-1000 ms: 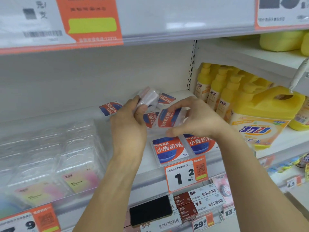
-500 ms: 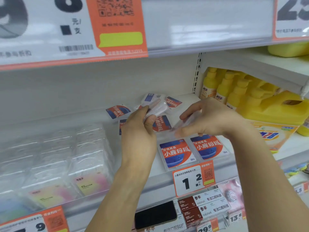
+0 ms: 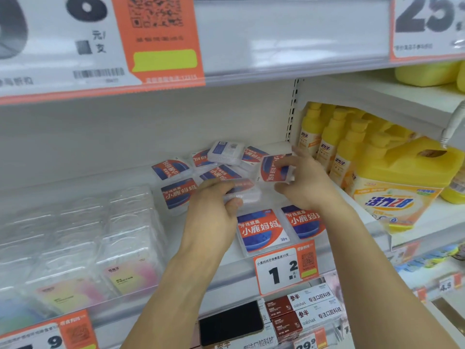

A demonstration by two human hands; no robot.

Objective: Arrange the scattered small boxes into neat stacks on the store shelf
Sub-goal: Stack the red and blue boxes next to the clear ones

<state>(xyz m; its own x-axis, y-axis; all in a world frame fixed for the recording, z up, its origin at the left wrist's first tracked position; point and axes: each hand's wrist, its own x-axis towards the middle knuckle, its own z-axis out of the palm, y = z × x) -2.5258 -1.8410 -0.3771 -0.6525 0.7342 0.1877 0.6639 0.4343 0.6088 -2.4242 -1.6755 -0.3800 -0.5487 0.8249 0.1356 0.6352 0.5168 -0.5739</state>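
Collection step in hand. Your left hand [image 3: 214, 210] grips one small clear plastic box [image 3: 242, 195]; your right hand [image 3: 304, 182] pinches a red-and-blue-labelled box [image 3: 275, 168] above the white shelf's [image 3: 226, 263] middle. More boxes [image 3: 173, 168] lie scattered toward its back edge. Next: square both onto the front-edge stacks [image 3: 261, 230].

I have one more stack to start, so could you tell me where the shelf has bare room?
Bare shelf lies behind the clear packs, left of the scattered boxes, up to the back wall. Crowded: the middle, where left hand and right hand each grip a box, and the front boxes.
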